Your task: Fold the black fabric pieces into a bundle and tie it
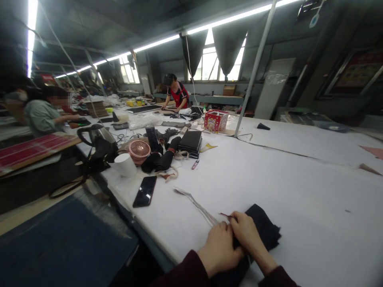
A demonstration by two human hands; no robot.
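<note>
Left hand: the left hand (220, 249) is closed, fingers curled down on the near end of the black fabric (263, 231), touching the other hand.
Right hand: the right hand (247, 233) is also closed on the same piece; its fingertips pinch at the top edge of the cloth, where a thin reddish strip (225, 215) sticks out to the left.
Place of the fabric: it lies flat on the white worktop (299, 199), close to the near edge, partly under both hands.
How it may handle: it looks soft, light and limp, with a frayed outline at the right; I judge it will fold and slide easily, so a pinch at an edge or corner holds better than a flat press.
Beside the hands: a pale thin strip (196, 205) lies on the worktop, just to the left and running away from them.
Further out: a dark phone (145, 191), a white cup (125, 164), a pink small fan (139, 150) and a stack of black pieces (190, 142) stand toward the left edge.
Far end: a red box (216, 120); other people work at the far end and at the left side.
</note>
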